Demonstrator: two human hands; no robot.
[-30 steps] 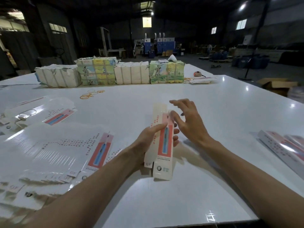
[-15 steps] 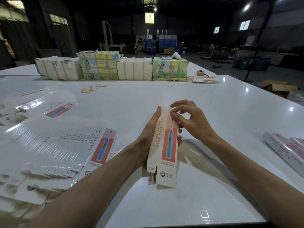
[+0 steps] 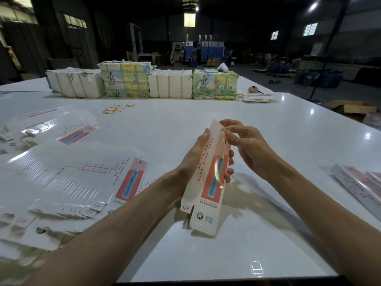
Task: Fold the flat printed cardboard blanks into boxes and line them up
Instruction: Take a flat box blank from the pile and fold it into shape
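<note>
Since a second ago my right hand point(image 3: 245, 145) has gone from splayed open beside the carton point(image 3: 210, 182) to pinching its top flap point(image 3: 216, 125) between thumb and fingertips. The sleeve looks squared up, so I reckon closing that top end is the step now. The bottom flaps point(image 3: 203, 221) hang untucked below my grip.

It's all happening over the white table point(image 3: 226, 112). Left of my grip is the big fanned pile of flat blanks point(image 3: 72, 172), and way beyond it the row of wrapped bundles point(image 3: 144, 83). The finished boxes point(image 3: 358, 182) are off to the right, which is where this one should line up. My left hand point(image 3: 195, 159) is wrapped round the carton's middle, holding it upright off the table. Some rubber bands point(image 3: 115, 108) are lying far ahead.
</note>
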